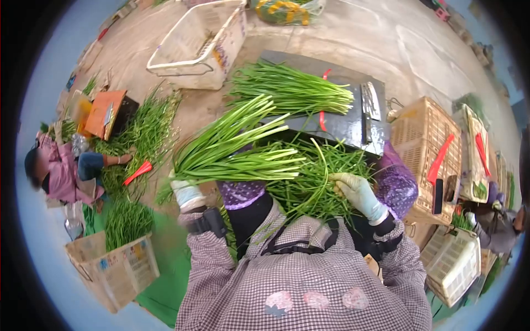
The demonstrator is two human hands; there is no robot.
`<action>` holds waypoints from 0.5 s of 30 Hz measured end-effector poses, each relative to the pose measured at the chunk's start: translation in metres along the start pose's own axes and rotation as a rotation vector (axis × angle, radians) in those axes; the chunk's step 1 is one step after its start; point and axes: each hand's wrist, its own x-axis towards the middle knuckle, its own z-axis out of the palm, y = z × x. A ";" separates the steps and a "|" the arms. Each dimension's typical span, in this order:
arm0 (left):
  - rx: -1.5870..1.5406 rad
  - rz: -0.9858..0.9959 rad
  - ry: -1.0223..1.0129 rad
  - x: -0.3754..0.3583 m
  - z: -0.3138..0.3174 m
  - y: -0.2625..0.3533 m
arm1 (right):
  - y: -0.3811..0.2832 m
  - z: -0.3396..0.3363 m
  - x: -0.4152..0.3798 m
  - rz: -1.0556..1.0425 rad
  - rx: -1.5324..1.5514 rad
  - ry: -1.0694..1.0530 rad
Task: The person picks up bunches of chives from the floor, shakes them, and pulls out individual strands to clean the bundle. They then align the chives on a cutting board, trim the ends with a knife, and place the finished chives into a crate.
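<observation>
White-gloved left grip (pixel 189 194) is clasping long green stalks (pixel 226 153); right grip (pixel 356 192) is apparently pinching slender green strands (pixel 324 171). Gentleness should be limiting bruising.

pale, worn floor (pixel 353 38); green sheet (pixel 171 248) lower left

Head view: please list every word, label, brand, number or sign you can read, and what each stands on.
No text can be read.
White rectangular plastic crate, top: purple markings, too blurred to read.
Beige rectangular plastic crate, lower left: small bluish marks, too small to read.
</observation>
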 end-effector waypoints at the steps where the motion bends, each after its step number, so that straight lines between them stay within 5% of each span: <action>1: -0.173 -0.083 0.085 0.000 0.004 0.003 | -0.004 -0.003 -0.002 -0.067 -0.026 0.022; 2: -0.285 -0.109 -0.077 0.020 -0.033 -0.020 | -0.007 -0.008 -0.005 -0.134 -0.055 0.044; 4: 0.304 -0.036 0.078 0.022 -0.032 -0.017 | -0.004 -0.019 -0.009 -0.103 -0.054 0.077; 5: -0.162 -0.103 0.123 0.022 -0.021 -0.015 | -0.004 -0.025 -0.011 -0.212 -0.557 0.118; 6: -0.163 -0.108 0.119 0.022 -0.023 -0.023 | -0.003 -0.028 -0.010 -0.316 -1.057 0.147; 7: -0.206 -0.106 0.044 0.023 -0.031 -0.030 | -0.010 -0.032 -0.004 -0.335 -1.126 0.255; 9: -0.202 -0.077 -0.053 0.020 -0.035 -0.026 | -0.027 -0.031 0.010 -0.335 -0.941 0.408; 11: -0.103 -0.052 0.081 0.006 -0.003 -0.017 | -0.044 -0.015 0.030 -0.430 -0.773 0.444; 12: 0.001 -0.019 0.160 -0.005 0.022 -0.001 | -0.064 0.004 0.034 -0.488 -0.570 0.388; 13: 0.125 -0.006 -0.039 0.000 0.019 0.009 | -0.069 0.021 0.042 -0.466 -0.443 0.273; 15: 0.123 0.036 -0.039 -0.007 0.025 0.015 | -0.069 0.056 0.056 -0.320 -0.169 -0.005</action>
